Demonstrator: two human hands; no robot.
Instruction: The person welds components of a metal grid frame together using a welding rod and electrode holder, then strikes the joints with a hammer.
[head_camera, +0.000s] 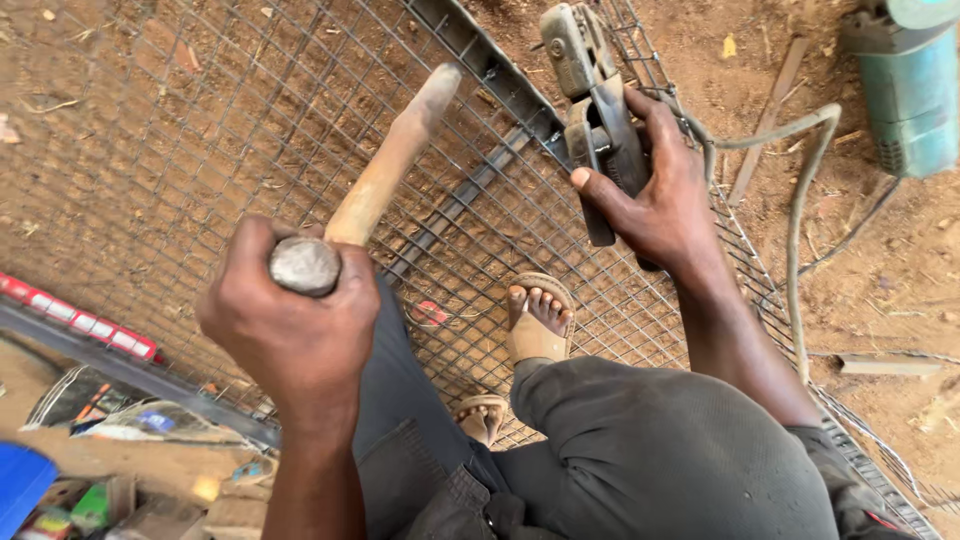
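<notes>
You are looking down at your own two hands over a sheet of wire mesh (200, 120) that lies on bare reddish dirt. Your left hand (290, 315), near and to the left, is clenched around a hammer (345, 225). You grip it close to the round grey metal head, which pokes out of your fist towards you, while the pale wooden handle slants up and away to the far right above the mesh.

Your right hand (655, 195), farther off and to the right, grasps a dark metal locking clamp (595, 110). Your fingers wrap its handles and your thumb lies along its near side. The clamp's jaw end points away from you and sits at a dark metal frame bar (480, 60) that runs diagonally along the far edge of the mesh.

Between your hands, your foot in a tan sandal (537, 320) rests on the mesh, and your knees in dark grey trousers fill the near foreground.

To the far right, a teal angle grinder (905, 90) lies on the dirt, well apart from your hands, and a dusty cable (795, 200) loops across the ground just right of your right forearm.
</notes>
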